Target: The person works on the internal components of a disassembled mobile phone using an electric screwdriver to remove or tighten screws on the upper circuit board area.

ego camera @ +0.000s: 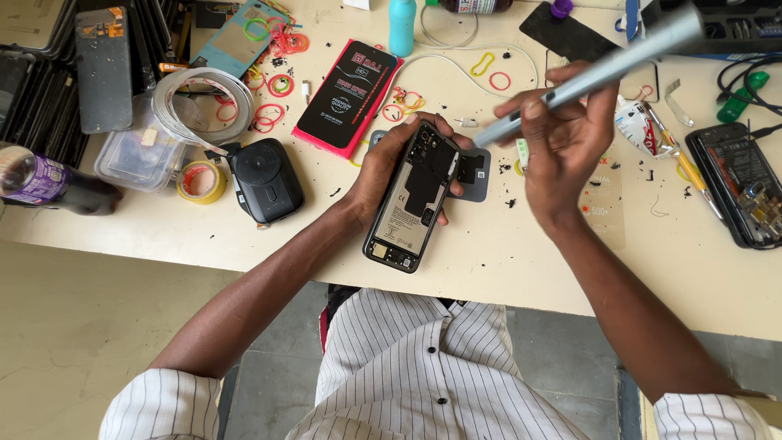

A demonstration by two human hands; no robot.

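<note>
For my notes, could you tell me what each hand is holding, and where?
Left hand cradles the opened phone around its upper half; right hand pinches the silver screwdriver near its tip end.

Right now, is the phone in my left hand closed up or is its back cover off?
Open. The phone in the left hand shows its bare battery and circuit boards. The right hand holds a grey screwdriver beside it.

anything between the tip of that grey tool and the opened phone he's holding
Nothing visible. The grey tool in the right hand points its tip at the top of the opened phone, held by the left hand.
</note>
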